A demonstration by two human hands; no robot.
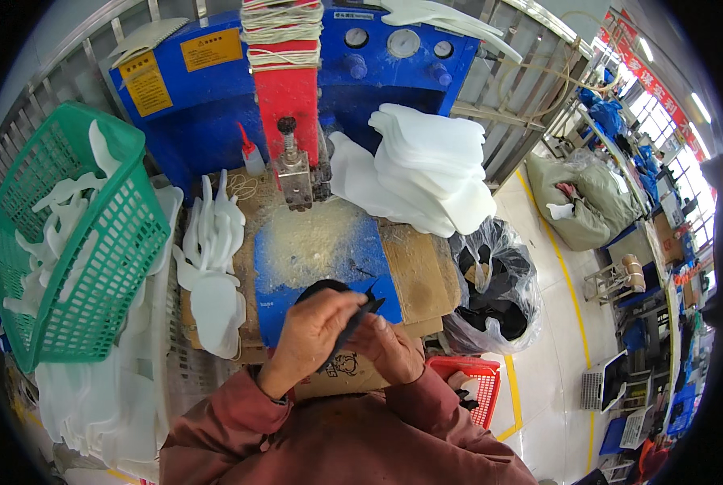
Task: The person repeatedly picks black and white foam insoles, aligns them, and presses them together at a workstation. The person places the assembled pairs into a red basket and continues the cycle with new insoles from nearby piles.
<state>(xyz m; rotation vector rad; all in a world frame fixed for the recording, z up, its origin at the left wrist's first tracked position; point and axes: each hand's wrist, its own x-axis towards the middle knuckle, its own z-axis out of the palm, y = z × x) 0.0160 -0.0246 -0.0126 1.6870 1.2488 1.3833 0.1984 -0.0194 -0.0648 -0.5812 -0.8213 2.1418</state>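
Note:
Over the near edge of a blue board [381, 250], my two hands meet around a dark, soft piece that looks like black fabric [348, 330]. My left hand [317, 327] has its fingers bent over the top of it. My right hand [389, 349] faces it from the other side, thumb and fingers closed in against the piece. Part of the black fabric shows beyond my left fingers; its full shape is hidden. Pale yellow dust [317, 234] covers the board's far part. Above this stands a metal clamp-like head [294, 176] on a red machine arm [287, 89].
White flat glove-shaped pieces [214, 311] lie left of the board, and a white stack [430, 162] sits right. A green basket [94, 267] of white pieces stands far left. At right are a plastic bag [499, 279] with black material and a red basket [482, 370]. A red-tipped bottle [252, 158] stands behind.

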